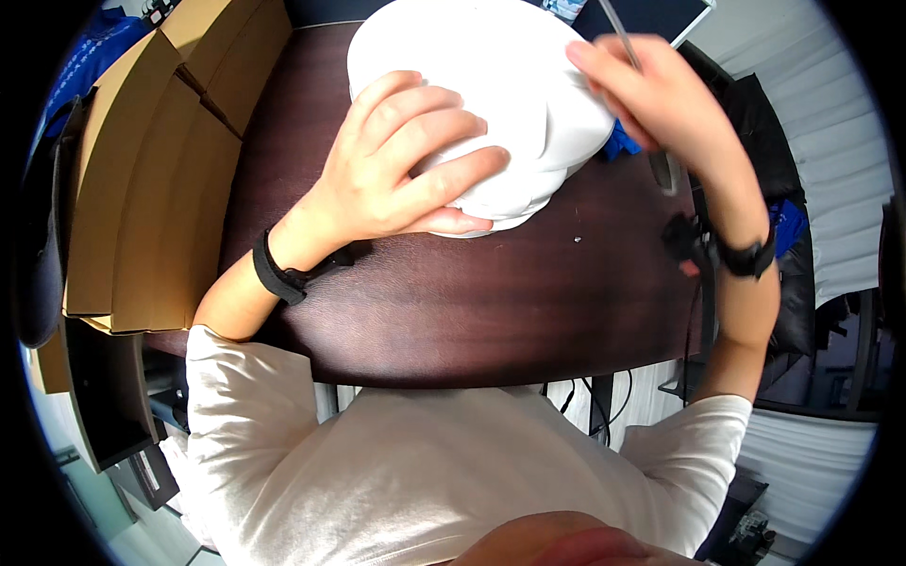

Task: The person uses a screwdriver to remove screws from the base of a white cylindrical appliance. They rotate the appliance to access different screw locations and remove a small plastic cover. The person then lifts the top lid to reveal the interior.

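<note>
We've got the left hand (396, 165) spread flat over the near side of a white domed plastic housing (491, 85) sitting on the dark brown surface (453, 311). The right hand (661, 94) is pinching a thin metal rod-like tool (615, 28) at the housing's right edge. Our guess: if that left palm eases off, the smooth shell slides or tips and the tool skates off. A tiny screw-like speck (576, 240) lies loose nearby and could roll away. Cardboard boxes (151, 179) stack up on the left; we can't see what's inside them.
</note>
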Tool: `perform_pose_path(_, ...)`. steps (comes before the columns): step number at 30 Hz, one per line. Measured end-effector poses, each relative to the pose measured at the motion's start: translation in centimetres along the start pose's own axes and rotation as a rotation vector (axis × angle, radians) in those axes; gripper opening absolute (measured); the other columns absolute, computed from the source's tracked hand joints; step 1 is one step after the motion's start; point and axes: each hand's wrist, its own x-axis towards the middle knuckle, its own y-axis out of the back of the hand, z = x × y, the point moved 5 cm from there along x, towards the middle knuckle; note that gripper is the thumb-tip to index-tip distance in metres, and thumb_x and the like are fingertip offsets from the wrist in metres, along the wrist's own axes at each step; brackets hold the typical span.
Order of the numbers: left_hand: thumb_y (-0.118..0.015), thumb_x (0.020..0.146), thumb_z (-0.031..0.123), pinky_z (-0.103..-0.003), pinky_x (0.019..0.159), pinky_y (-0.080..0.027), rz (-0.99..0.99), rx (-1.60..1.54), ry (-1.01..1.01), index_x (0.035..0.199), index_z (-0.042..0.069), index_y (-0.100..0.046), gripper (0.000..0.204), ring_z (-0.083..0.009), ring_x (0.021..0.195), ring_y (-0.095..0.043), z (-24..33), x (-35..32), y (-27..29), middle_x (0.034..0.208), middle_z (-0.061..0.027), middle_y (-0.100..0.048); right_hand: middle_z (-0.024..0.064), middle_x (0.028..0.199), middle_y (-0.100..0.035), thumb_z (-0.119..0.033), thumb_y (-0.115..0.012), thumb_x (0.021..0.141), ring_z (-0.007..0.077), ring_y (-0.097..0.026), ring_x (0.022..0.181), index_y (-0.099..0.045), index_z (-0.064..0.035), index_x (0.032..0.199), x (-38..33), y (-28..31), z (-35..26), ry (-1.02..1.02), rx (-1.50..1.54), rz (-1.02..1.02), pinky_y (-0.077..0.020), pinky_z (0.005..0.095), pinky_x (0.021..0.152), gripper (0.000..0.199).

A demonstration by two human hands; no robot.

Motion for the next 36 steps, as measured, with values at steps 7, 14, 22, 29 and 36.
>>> perform_pose_path(7,-0.072,0.069,0.049,-0.049,0.090,-0.043,-0.035,-0.083,0.037,0.108,0.009,-0.061,0.057,-0.0302,0.098,-0.056,-2.0,0.0,0.2,0.105,-0.0111,-0.057,0.0002,0.053,-0.052,-0.029,-0.068,0.085,0.0078,-0.049,0.046,-0.060,-0.0020,0.077,-8.3,-5.0,4.8,0.013,0.176,0.159,-0.0360,0.0221,0.044,0.029)
perform_pose_path(14,-0.081,0.058,0.052,-0.046,0.091,-0.040,0.071,0.067,0.131,0.101,0.010,-0.054,0.066,-0.0293,0.098,-0.050,-1.1,-1.9,0.9,0.101,-0.0090,-0.052,0.0087,0.056,-0.054,-0.016,-0.070,0.081,0.0193,-0.055,0.046,-0.053,-0.0016,0.094,-7.8,-9.4,3.1,0.204,0.109,0.061,-0.0407,0.0278,0.045,0.025)
perform_pose_path(22,-0.082,0.054,0.056,-0.039,0.077,-0.036,0.062,0.152,0.208,0.096,0.010,-0.053,0.069,-0.0249,0.087,-0.046,-0.1,-2.3,1.3,0.097,-0.0072,-0.047,0.0132,0.063,-0.060,-0.013,-0.071,0.076,0.0288,-0.062,0.055,-0.051,-0.0015,0.084,-7.2,-10.6,2.3,0.365,0.025,0.213,-0.0474,0.0343,0.049,0.024)
perform_pose_path(29,-0.070,0.058,0.072,-0.042,0.080,-0.038,0.090,0.040,0.126,0.099,0.010,-0.053,0.076,-0.0254,0.089,-0.047,0.2,-1.6,1.6,0.097,-0.0077,-0.049,0.0142,0.064,-0.059,-0.010,-0.070,0.077,0.0277,-0.062,0.056,-0.051,-0.0009,0.080,-7.6,-10.4,2.4,0.338,0.182,0.176,-0.0465,0.0322,0.050,0.021)
perform_pose_path(36,-0.064,0.073,0.061,-0.049,0.092,-0.037,-0.061,-0.004,0.154,0.109,0.005,-0.055,0.067,-0.0342,0.104,-0.052,-0.5,-0.6,1.2,0.112,-0.0155,-0.056,0.0130,0.069,-0.059,-0.006,-0.068,0.078,0.0228,-0.062,0.060,-0.053,-0.0003,0.084,-7.4,-10.7,3.3,0.314,0.239,0.172,-0.0473,0.0305,0.054,0.017)
